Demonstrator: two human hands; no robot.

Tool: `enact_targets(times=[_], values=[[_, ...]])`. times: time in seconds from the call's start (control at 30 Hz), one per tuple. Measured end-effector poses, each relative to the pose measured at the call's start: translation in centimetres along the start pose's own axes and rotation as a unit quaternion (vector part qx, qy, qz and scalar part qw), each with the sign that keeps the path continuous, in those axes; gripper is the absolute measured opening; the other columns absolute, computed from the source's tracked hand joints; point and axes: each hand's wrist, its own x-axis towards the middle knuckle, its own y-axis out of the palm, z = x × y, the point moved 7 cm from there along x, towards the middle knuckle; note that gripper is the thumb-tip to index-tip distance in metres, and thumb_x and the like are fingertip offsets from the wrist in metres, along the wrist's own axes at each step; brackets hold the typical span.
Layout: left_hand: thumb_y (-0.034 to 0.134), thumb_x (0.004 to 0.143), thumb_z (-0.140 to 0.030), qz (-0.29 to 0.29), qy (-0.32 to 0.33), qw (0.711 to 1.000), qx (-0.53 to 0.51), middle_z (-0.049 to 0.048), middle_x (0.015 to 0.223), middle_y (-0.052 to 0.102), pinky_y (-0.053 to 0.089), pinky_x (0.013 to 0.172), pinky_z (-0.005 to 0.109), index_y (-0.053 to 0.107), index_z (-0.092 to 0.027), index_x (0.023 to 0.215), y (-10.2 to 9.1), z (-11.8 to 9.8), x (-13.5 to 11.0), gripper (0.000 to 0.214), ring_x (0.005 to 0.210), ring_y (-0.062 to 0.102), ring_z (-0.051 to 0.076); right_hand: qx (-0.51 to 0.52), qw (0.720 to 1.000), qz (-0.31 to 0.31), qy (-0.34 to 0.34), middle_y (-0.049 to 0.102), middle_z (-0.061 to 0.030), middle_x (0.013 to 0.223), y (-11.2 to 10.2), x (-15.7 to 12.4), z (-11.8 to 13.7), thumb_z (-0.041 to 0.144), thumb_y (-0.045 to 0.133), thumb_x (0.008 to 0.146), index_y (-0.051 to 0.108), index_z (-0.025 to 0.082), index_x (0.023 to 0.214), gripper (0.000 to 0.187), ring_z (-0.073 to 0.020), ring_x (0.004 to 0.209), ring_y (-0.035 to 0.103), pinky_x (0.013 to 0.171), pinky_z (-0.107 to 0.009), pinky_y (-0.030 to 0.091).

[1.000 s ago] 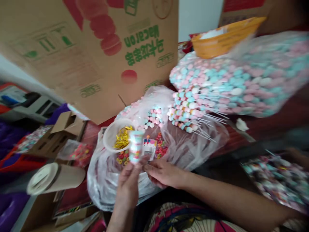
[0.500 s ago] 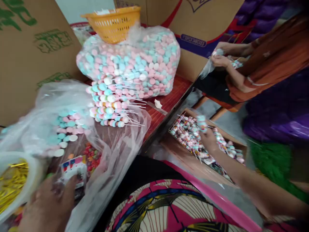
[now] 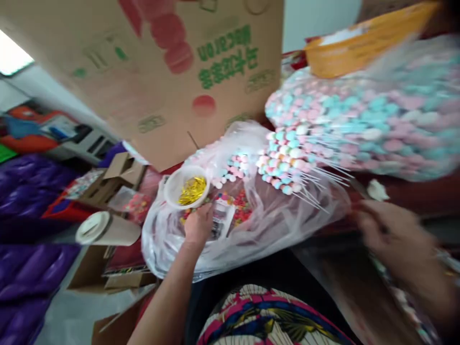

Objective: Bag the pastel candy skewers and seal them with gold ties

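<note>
My left hand (image 3: 199,223) reaches down among loose colourful gummy candies (image 3: 243,211), beside a clear printed packet (image 3: 223,215). Its fingertips are hidden among them. My right hand (image 3: 395,239) is smeared by motion near the table's front edge, to the right of the marshmallow sticks; whether its fingers hold anything does not show. The pink, blue and white marshmallow sticks (image 3: 283,160) lie stacked with their white ends to the right. Loose marshmallows (image 3: 235,167) spill from a clear plastic bag (image 3: 247,132). A white bowl (image 3: 171,189) holds gold twist ties (image 3: 193,190).
A large bag of marshmallows (image 3: 359,115) stands at the back right with an orange basket (image 3: 338,60) on it. A big cardboard carton (image 3: 172,100) rises behind. At left are a lidded cup (image 3: 108,229) and purple bundles (image 3: 32,187). A white scrap (image 3: 377,190) lies at right.
The view has swung left. My right hand, earlier holding a marshmallow stick over the box of finished sticks, has come back towards the table. My left hand stays by the packet and gummy candies.
</note>
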Motion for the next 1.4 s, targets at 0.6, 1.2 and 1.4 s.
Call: enact_targets(times=[0.6,1.2,1.4], values=[[0.035,0.096,-0.033,0.129,0.043,0.991,-0.012,0.0085,0.092,0.071,0.044,0.072,0.027,0.064,-0.020,0.104,2.7,0.9,0.2,0.033,0.085,0.066,0.020,0.118,0.982,0.099,-0.113,0.066,-0.0107,0.100,15.6,4.7,12.4,0.025,0.050,0.087,0.064,0.022,0.104,0.022,-0.0241,0.094,0.062,0.082,-0.041,0.053],[0.040,0.090,-0.023,0.036,0.193,0.975,-0.100,0.0096,0.100,0.069,0.047,0.085,0.033,0.068,-0.019,0.092,-1.0,-1.7,1.1,0.028,0.092,0.063,0.022,0.181,0.967,0.165,-0.069,0.065,-0.0123,0.110,16.3,7.3,14.0,0.032,0.053,0.087,0.062,0.020,0.109,0.027,-0.0240,0.105,0.059,0.093,-0.043,0.047],[0.042,0.087,-0.020,0.045,0.255,0.952,-0.161,0.0109,0.106,0.067,0.046,0.089,0.036,0.068,-0.019,0.093,-3.7,-4.0,-0.6,0.026,0.099,0.061,0.024,0.248,0.924,0.252,-0.149,0.065,-0.0077,0.087,17.5,6.6,18.8,0.022,0.050,0.086,0.062,0.020,0.089,0.013,-0.0202,0.085,0.060,0.078,-0.036,0.047]])
